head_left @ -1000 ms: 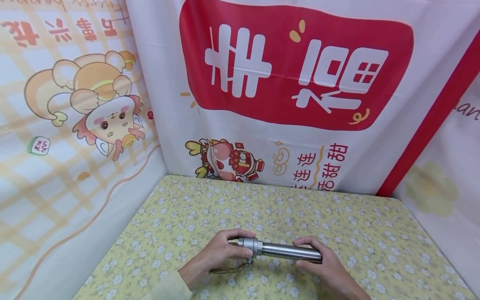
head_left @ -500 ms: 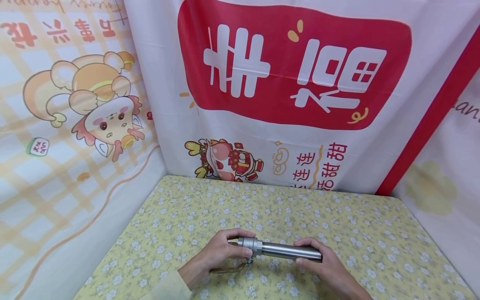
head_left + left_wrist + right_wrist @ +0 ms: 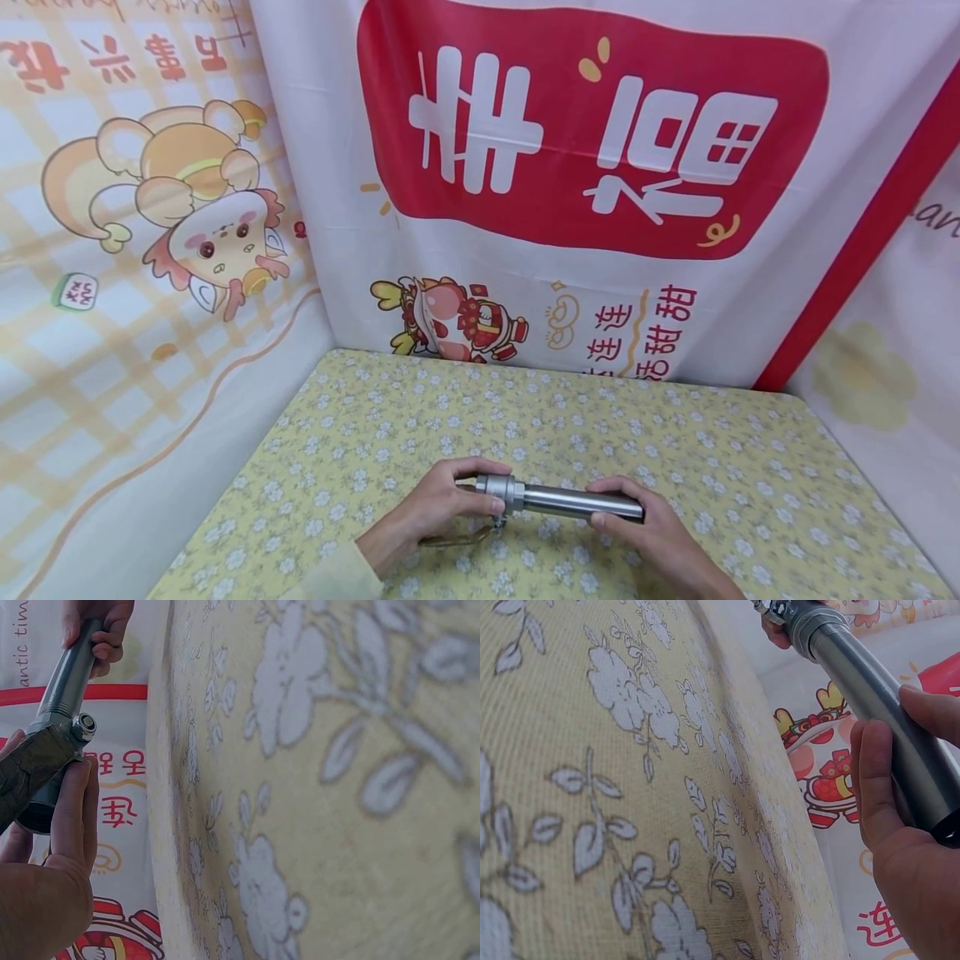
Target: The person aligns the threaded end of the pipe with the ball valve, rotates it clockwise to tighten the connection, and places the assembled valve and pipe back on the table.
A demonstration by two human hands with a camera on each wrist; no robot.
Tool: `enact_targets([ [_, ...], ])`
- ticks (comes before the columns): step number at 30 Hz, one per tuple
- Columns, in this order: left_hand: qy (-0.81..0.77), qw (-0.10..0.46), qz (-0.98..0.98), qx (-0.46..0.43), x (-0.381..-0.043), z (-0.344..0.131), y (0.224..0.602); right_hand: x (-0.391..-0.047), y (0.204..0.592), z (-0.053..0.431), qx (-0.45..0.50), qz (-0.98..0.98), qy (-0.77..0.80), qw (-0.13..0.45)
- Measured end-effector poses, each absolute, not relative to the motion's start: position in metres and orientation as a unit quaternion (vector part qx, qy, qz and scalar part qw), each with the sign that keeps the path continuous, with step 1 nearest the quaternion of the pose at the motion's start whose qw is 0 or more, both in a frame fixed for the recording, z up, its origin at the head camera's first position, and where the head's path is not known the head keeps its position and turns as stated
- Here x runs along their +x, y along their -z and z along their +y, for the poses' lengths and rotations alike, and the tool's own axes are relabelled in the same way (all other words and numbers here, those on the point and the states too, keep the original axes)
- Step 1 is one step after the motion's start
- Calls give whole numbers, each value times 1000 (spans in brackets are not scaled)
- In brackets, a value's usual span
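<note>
A ball valve (image 3: pixel 497 492) of dull grey metal is joined to a smooth steel pipe (image 3: pixel 562 502), which runs to the right. My left hand (image 3: pixel 442 500) grips the valve body, thumb in front and fingers behind. The valve's lever (image 3: pixel 457 541), wrapped in something brownish, points left below that hand; in the left wrist view the dark lever (image 3: pixel 34 769) crosses close to the camera. Near the pipe's free end, my right hand (image 3: pixel 648 529) holds the pipe between thumb and fingers. The right wrist view shows its open end (image 3: pixel 949 825). The threaded joint shows partly (image 3: pixel 56 712).
Beneath the hands lies a table (image 3: pixel 420 417) with a yellow floral cloth. Printed fabric hangs behind it (image 3: pixel 330 208), on the left (image 3: pixel 285 367) and on the right (image 3: pixel 885 483), close to the table's edges.
My right thumb has shifted slightly up and now lies against the pipe. The valve, pipe and left hand stay where they were.
</note>
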State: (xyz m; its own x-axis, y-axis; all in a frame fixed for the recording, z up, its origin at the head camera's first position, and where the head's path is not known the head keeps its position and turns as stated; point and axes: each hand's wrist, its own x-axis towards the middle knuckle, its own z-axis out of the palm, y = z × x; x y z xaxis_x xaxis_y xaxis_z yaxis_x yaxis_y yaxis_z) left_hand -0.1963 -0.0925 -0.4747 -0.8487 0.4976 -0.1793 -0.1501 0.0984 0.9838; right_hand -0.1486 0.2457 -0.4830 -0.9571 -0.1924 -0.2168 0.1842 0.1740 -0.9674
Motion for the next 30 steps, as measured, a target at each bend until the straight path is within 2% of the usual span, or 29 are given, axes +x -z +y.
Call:
enact_targets([
  [13, -661, 246, 697, 128, -193, -92, 475, -147, 482, 245, 4, 762, 631, 145],
  [19, -660, 245, 699, 127, -194, -92, 474, -145, 482, 246, -27, 760, 635, 139],
  [30, -665, 245, 693, 131, -192, -92, 474, -145, 482, 248, -32, 757, 634, 154],
])
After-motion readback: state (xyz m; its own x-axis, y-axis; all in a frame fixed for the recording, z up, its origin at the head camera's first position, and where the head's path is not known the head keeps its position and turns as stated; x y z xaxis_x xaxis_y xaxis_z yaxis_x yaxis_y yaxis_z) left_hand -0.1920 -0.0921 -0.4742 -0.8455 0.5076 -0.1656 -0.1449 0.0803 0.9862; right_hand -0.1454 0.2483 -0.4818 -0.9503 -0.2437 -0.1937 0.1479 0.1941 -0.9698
